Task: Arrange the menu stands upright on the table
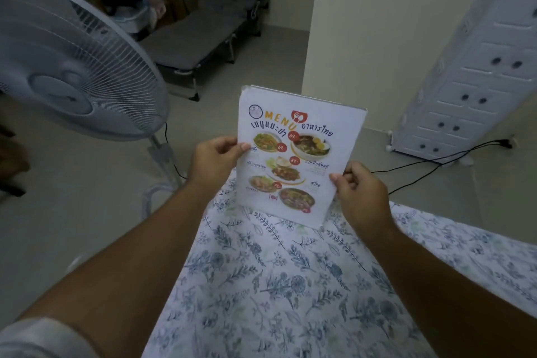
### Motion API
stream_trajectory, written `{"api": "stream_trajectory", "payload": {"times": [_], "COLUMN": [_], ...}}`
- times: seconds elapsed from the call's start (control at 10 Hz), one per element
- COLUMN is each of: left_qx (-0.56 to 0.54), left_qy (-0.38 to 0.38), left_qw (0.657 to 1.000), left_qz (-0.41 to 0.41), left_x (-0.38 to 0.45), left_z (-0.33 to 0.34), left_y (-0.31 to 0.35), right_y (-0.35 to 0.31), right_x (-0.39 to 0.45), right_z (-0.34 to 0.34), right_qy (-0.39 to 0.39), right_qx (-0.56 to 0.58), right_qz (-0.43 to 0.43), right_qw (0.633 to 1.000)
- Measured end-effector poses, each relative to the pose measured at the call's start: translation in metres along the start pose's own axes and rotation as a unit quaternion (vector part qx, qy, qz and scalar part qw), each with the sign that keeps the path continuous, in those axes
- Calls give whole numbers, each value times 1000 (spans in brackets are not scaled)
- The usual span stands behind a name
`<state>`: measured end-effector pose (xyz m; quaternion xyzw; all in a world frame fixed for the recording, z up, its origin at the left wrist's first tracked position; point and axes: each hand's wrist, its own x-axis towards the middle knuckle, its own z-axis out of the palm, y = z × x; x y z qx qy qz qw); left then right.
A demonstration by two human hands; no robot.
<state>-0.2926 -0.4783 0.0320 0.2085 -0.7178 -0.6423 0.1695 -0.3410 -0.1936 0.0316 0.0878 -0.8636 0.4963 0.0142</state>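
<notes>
Floral tablecloth bare near side of menu stand, standing fan left, seemingly well apart

Grey floor; fan (white); cot

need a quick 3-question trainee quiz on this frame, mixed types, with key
1. True or false: the menu stand is held by both hands.
2. Where is the fan relative to the table? A) on it B) on the floor to its left C) behind the wall
3. Fill in: the left hand grips the stand's ___ edge, the right hand the other.

Key: 1 true; 2 B; 3 left
</notes>
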Motion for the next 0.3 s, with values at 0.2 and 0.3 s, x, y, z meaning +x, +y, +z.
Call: {"api": "stream_trajectory", "payload": {"times": [0.2, 0.3], "left_qx": [21, 102], "left_qy": [0, 29], "left_qw": [1000, 994], "left_qz": [13, 12], "left_x": [1, -9], "left_z": [0, 5], "left_y": [-6, 7], "right_y": [1, -13], "right_x": [0, 1], "right_z": [2, -8], "right_qy": [2, -36], "right_qx": [-15, -51], "right_qz": [-7, 22], "right_qw": [1000, 998]}}
